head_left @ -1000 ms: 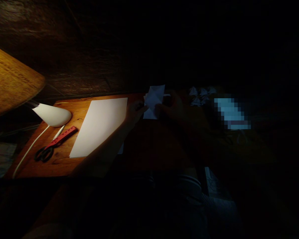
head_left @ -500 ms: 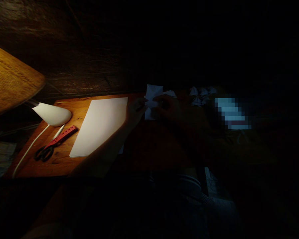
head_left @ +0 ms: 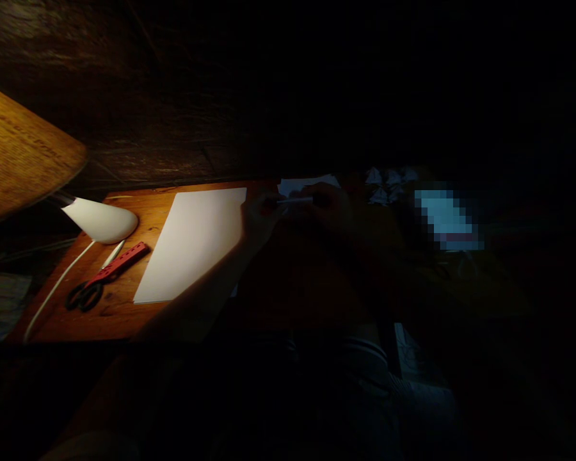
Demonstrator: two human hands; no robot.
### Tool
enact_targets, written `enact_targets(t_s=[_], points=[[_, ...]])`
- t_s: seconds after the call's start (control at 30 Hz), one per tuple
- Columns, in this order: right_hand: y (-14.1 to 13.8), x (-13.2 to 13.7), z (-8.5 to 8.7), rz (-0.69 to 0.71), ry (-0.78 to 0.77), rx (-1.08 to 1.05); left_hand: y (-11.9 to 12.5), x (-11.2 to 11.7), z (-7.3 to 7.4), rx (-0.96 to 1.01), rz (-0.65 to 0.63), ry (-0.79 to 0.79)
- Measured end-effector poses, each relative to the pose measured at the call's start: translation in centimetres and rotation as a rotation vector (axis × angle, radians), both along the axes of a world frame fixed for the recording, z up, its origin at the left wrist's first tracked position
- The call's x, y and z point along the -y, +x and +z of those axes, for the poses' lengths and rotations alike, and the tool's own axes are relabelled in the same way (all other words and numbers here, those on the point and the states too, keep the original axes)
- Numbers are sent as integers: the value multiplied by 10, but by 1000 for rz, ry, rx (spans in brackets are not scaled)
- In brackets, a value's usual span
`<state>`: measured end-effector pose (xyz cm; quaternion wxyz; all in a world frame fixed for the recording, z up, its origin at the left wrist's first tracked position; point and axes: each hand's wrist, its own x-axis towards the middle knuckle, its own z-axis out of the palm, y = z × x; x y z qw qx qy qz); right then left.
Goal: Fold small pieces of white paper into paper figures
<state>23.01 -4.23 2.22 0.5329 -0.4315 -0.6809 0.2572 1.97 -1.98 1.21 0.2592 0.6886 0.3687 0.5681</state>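
Note:
Between my two hands is a small piece of folded paper (head_left: 295,200), seen nearly edge-on as a thin pale strip. My left hand (head_left: 262,210) pinches its left end. Its right end is in the closed fingers of my right hand (head_left: 330,205), which is mostly in shadow. Behind the hands lie other white paper pieces (head_left: 307,183) on the table. A stack of white sheets (head_left: 196,237) is to the left, partly covered by my left forearm. Fine detail of the fingers is lost in the dark.
A lamp with a woven shade (head_left: 24,153) and white base (head_left: 103,219) stands at the left on the wooden table (head_left: 120,323). Near it are scissors (head_left: 90,291) in a red cover. Several folded paper shapes (head_left: 379,194) and a lit, pixelated screen (head_left: 448,221) are at the right.
The paper was spread open and facing me with creases showing; now it is seen as a narrow strip between my hands. The paper pieces behind are more exposed.

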Motion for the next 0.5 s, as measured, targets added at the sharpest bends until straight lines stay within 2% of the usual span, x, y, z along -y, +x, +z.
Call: enact_targets(t_s=[0.2, 0.5], points=[[1, 0, 0, 13, 23, 22, -1, 3, 7, -49, 20, 58], [-2, 2, 3, 55, -29, -18, -1, 6, 8, -40, -118, -9]])
